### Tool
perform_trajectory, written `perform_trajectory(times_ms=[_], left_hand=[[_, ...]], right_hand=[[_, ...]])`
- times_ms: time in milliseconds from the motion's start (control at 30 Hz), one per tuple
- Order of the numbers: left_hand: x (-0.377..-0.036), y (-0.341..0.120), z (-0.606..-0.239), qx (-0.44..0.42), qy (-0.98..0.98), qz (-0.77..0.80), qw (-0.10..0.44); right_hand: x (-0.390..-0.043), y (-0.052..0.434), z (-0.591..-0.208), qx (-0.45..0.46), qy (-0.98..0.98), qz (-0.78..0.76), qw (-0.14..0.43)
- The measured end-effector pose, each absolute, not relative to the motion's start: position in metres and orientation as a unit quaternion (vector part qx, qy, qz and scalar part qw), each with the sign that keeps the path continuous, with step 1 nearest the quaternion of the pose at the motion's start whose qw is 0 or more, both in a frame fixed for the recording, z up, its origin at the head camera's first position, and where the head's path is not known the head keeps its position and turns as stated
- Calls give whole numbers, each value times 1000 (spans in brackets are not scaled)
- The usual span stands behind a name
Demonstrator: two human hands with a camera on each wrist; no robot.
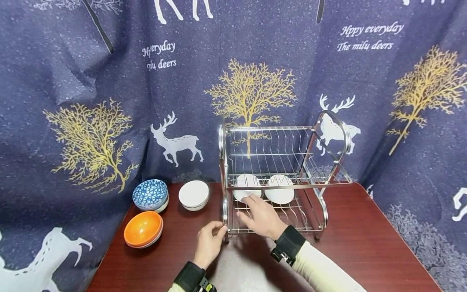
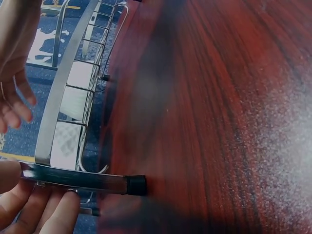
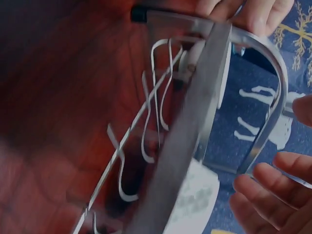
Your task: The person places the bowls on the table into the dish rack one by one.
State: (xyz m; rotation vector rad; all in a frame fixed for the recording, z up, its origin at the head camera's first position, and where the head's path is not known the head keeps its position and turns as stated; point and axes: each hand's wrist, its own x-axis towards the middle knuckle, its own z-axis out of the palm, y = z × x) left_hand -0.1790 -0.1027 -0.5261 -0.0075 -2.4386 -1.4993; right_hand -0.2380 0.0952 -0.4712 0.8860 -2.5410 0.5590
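Observation:
A two-tier metal dish rack (image 1: 271, 186) stands on the table. My left hand (image 1: 209, 242) holds its front left leg; in the left wrist view the thumb and fingers (image 2: 61, 212) lie on either side of the metal. My right hand (image 1: 262, 217) is in front of the lower tier with its fingers spread and slightly bent, holding nothing. Behind its fingertips, a white bowl (image 1: 247, 182) leans in the lower tier, with another white bowl (image 1: 280, 190) to its right. The right wrist view shows the relaxed right fingers (image 3: 273, 187) beside the rack's frame.
Left of the rack sit stacked white bowls (image 1: 193, 194). Farther left are a blue-patterned bowl (image 1: 150, 193) on a stack and an orange bowl (image 1: 143, 228) on another. A dark patterned curtain (image 1: 189, 97) hangs behind the red-brown table (image 1: 365, 235).

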Motion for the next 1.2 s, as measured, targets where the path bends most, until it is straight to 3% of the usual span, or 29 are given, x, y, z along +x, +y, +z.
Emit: perform_trajectory(times_ms=[333, 667, 933, 1200], left_hand=[[-166, -113, -528, -27, -852, -501, 150], [-150, -134, -515, -60, -901, -348, 253], [-148, -169, -504, -34, -920, -303, 246], [-153, -216, -497, -28, -920, -244, 305]], right_hand=[[-228, 68, -484, 308, -883, 310, 170], [-222, 54, -489, 268, -870, 393, 128], [-220, 46, -496, 240, -856, 446, 105], [-217, 39, -501, 207, -851, 476, 80]])
